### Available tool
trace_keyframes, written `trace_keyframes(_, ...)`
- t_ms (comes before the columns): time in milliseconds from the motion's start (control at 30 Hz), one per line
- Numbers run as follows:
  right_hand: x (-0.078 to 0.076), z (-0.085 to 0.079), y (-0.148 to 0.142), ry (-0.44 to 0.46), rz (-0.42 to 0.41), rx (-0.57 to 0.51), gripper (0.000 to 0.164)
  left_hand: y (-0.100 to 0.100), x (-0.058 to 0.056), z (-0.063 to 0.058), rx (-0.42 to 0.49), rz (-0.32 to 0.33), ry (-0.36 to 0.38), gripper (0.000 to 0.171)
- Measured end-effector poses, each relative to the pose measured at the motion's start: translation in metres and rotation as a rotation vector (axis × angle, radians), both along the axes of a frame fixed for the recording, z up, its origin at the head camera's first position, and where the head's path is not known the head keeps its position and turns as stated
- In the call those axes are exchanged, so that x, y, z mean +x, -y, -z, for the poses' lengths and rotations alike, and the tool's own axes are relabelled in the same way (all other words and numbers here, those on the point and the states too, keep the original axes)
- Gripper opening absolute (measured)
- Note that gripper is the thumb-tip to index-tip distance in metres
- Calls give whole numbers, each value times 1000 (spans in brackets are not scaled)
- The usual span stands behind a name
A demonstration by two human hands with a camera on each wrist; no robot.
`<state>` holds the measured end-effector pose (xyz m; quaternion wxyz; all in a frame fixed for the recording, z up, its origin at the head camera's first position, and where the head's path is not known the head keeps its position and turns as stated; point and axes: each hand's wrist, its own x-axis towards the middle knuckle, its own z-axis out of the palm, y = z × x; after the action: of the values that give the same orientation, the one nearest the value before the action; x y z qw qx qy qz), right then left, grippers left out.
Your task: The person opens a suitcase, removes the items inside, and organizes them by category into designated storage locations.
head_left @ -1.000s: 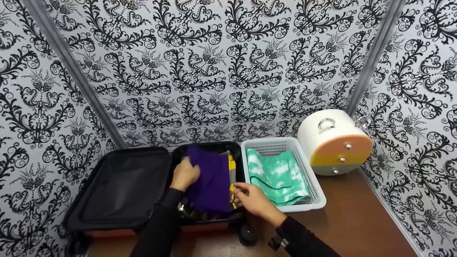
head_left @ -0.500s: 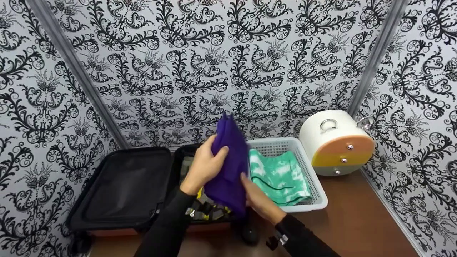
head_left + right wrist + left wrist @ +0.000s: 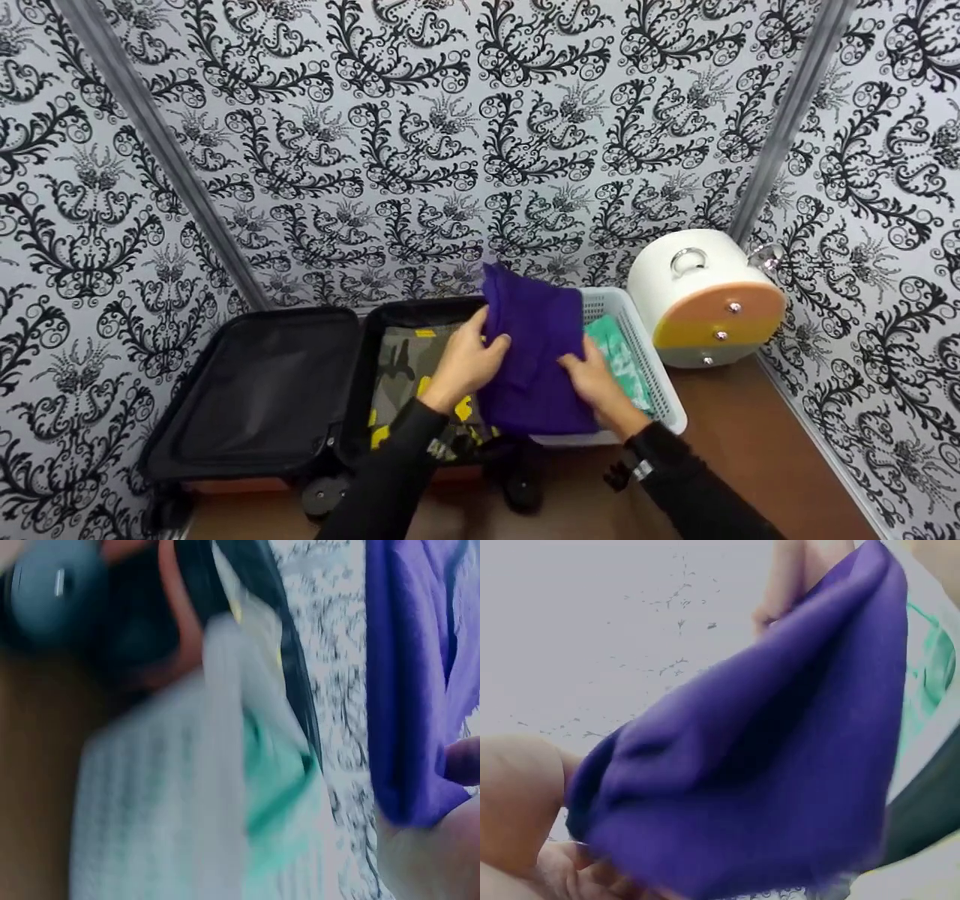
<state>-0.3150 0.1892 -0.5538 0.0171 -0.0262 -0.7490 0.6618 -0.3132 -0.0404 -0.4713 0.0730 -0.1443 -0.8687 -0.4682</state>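
A folded purple garment [image 3: 536,352] is held up between both hands, over the left part of the pale basket [image 3: 664,390]. My left hand [image 3: 471,360] pinches its left edge, thumb on top. On its right edge my right hand [image 3: 600,379] grips it, thumb over the cloth and fingers underneath. The left wrist view has the purple cloth [image 3: 757,757] sagging between the two hands. Beneath it in the basket lies a green and white tie-dye garment [image 3: 621,360], partly covered. In the right wrist view the basket [image 3: 165,795] is blurred below the raised cloth.
An open black suitcase [image 3: 367,420] stands left of the basket, its lid half [image 3: 262,390] folded out to the left. Camouflage cloth with yellow patches [image 3: 405,367] lies inside. A round white box with coloured drawers [image 3: 709,307] stands right of the basket on the brown floor [image 3: 765,457].
Both hands have lifted the purple garment out of the suitcase and carried it right, over the basket. The camouflage cloth beneath is now uncovered.
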Motion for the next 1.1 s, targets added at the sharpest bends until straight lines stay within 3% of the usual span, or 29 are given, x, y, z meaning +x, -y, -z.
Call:
trace_keyframes(100,-8,-10,-24,-12,-10,144,71,-14,-7,6,30,35,40,72)
trace_keyframes(267,-25,-23,-52,-36,-35,234,72,-32,-20,19,121,60,55,78)
trace_keyframes(433,-38,-19,-77,-24,-33,323,70,-50,-24,37,190,123,136,88)
trace_keyframes(700,-49,16,-87,-8,-8,392,67,-63,-24,64,171,165,241,86)
trace_keyframes(833,-55,35,-92,9,-35,497,74,-66,-20,77,100,195,286,76)
trace_keyframes(967,-67,53,-109,-16,5,611,75,-68,-14,80,40,244,327,58)
trace_keyframes(1033,-82,74,-124,-78,35,659,66,-68,-11,79,66,271,362,53)
trace_keyframes(1100,-85,82,-130,-116,38,747,54,-68,-8,78,85,285,390,49)
